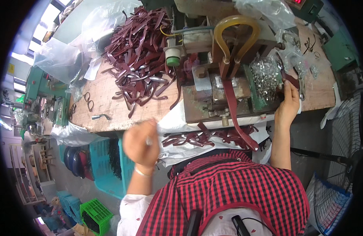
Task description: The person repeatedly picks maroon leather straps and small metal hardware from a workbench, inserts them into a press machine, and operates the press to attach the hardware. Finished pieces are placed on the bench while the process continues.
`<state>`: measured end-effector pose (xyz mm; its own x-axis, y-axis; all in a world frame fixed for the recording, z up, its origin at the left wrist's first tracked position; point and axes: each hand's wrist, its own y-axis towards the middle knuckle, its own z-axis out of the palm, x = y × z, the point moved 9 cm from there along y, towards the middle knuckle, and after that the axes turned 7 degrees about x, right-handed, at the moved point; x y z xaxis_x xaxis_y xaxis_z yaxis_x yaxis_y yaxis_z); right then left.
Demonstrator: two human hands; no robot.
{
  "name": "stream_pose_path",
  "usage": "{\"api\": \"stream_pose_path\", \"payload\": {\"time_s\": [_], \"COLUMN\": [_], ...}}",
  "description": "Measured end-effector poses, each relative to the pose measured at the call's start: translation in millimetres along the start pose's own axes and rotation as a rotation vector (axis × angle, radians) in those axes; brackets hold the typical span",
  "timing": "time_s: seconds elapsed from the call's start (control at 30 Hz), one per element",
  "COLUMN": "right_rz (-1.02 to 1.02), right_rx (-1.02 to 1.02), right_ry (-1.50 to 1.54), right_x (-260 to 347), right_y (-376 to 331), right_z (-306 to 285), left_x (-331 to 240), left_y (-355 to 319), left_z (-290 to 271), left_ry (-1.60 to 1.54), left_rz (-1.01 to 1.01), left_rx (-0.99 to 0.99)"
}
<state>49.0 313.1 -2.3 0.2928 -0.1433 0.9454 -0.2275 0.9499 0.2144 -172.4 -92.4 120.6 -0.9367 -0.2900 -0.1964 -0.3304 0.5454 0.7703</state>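
Observation:
My left hand (142, 142) is in the air in front of the table's front edge, left of the press. It is smeared by motion, so its fingers and anything in them cannot be made out. My right hand (288, 103) is raised beside a tray of small metal parts (265, 88), its fingertips closed on a maroon glasses temple (292, 80). Another maroon temple (233, 106) sits in the press (203, 84) and curves down over the table's front edge. More temples (207, 135) lie on a white cloth by my lap.
A large heap of maroon temples (140, 51) covers the table left of the press. Scissors (88, 101) and one loose temple tip (100, 117) lie nearer the front. Clear plastic bags (57, 57) sit at the left; a black fan (341, 129) stands at the right.

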Motion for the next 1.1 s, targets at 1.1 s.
{"api": "stream_pose_path", "payload": {"time_s": [1.1], "right_rz": [-0.126], "right_rx": [0.537], "right_ry": [-0.234], "right_x": [82], "right_y": [-40], "right_z": [167], "left_x": [138], "left_y": [-20], "left_z": [129], "left_ry": [-0.71], "left_rz": [-0.763], "left_rx": [0.068]}}
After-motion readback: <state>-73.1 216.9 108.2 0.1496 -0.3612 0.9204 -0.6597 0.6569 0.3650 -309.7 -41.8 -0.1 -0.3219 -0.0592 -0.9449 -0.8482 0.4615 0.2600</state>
